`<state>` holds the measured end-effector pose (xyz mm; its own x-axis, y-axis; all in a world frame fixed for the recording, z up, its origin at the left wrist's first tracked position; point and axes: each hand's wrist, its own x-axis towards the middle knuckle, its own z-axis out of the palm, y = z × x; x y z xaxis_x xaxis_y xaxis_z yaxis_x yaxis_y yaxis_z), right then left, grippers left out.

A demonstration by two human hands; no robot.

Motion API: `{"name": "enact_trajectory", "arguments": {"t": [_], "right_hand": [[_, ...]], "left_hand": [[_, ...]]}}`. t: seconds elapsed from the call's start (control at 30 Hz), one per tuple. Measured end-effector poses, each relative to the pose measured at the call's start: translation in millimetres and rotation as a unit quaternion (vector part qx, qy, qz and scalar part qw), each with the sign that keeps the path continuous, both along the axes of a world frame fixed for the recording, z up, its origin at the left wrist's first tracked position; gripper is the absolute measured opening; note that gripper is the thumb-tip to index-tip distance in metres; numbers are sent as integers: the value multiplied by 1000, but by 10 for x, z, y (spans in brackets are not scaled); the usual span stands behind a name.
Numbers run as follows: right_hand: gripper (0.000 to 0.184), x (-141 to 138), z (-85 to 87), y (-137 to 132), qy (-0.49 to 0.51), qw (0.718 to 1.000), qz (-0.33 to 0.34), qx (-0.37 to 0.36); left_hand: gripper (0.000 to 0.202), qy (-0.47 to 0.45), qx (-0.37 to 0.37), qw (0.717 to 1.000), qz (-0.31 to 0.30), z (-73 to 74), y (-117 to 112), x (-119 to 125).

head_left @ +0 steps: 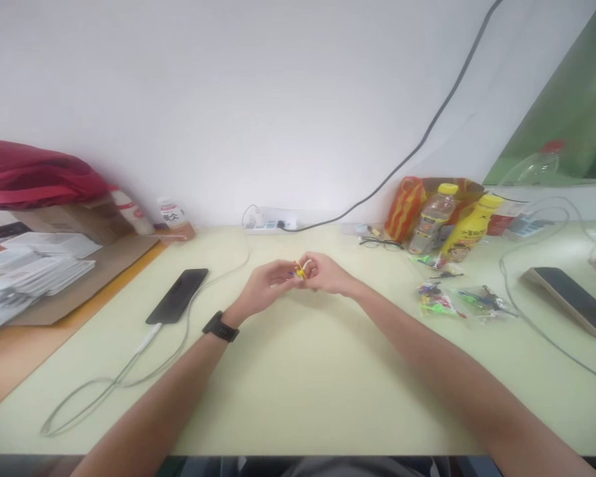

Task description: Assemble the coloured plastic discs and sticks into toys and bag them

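Note:
A small yellow plastic piece (300, 272) with bits of blue and red is pinched between my two hands above the middle of the table; its exact kind is too small to make out. My left hand (268, 286), with a black watch (221, 326) on the wrist, has its thumb and fingers closed on the piece from the left. From the right, my right hand (324, 273) grips it with curled fingers. The fingers hide part of it.
A charging phone (177, 296) lies at left with a looping white cable. Several small bags of coloured plastic parts (436, 299), glasses (380, 243), a yellow bottle (471, 228), a clear bottle (432, 220) and a second phone (576, 298) are at right. A power strip (271, 223) sits by the wall.

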<state>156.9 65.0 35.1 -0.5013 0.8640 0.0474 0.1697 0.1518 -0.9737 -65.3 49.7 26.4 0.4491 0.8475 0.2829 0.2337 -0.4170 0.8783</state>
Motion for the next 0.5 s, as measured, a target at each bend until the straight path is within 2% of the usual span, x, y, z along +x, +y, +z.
{"name": "enact_trajectory", "arguments": {"t": [0.13,0.23,0.33,0.5], "right_hand": [[38,-20,13,-39,52,996,42,-50],[23,-9,26,-25,58,996,26,-56],[16,-29,11,-23,62,997,26,-46],[10,-91,-55,-35,34,999,23,-11]], "left_hand": [[41,-21,-26,999,22,-30,13,3],[35,-4,30,999,23,-39,14,0],[26,24,103,994,19,-45,-9,17],[14,51,143,988,19,-50,-57,50]]}}
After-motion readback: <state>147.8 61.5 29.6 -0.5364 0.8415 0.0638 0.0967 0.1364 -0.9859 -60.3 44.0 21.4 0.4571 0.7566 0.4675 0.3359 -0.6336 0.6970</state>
